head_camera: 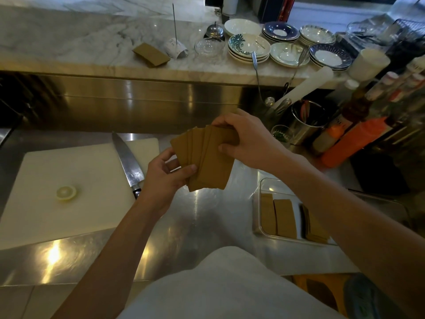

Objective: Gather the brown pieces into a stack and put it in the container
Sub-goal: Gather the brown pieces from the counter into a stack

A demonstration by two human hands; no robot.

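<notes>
No legible text anywhere. Curled paper slip (176,49) on marble shelf (69,42) carries faint dark print, too blurred to read. Bottles (368,104) at right show labels, lettering smeared, unreadable. Orange squeeze bottle (351,143) bare of visible markings. Brown pieces (207,162) in hands plain, no print. Knife blade (127,155) shows no readable stamp.

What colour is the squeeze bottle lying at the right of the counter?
Orange squeeze bottle, clearest in the head view.

Knife (127,160) across white cutting board (69,180) — lemon slice (66,192) on it.
</notes>
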